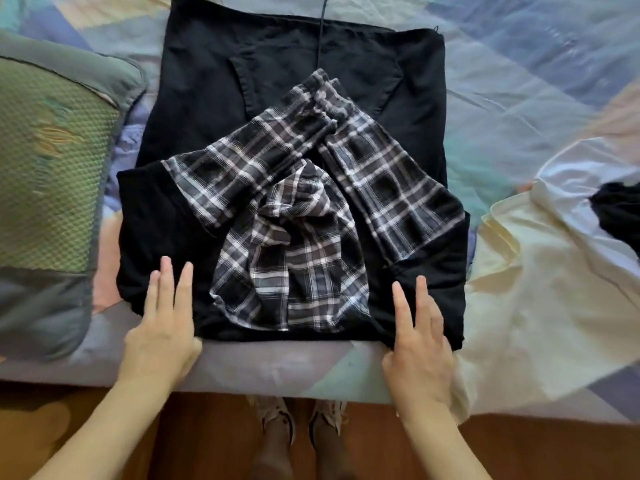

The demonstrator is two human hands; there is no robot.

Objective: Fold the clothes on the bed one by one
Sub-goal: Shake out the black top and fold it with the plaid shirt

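Bed: flat hands on hoodie.

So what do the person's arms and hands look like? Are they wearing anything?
Both arms are bare, with no sleeves in view. The left hand and the right hand wear no gloves, rings, watch or bracelet that shows. The fingers are long and slim.

The far hem of my black hoodie runs past the top edge. The pillow is cropped at left, a dark garment at right. My shoes blur below.
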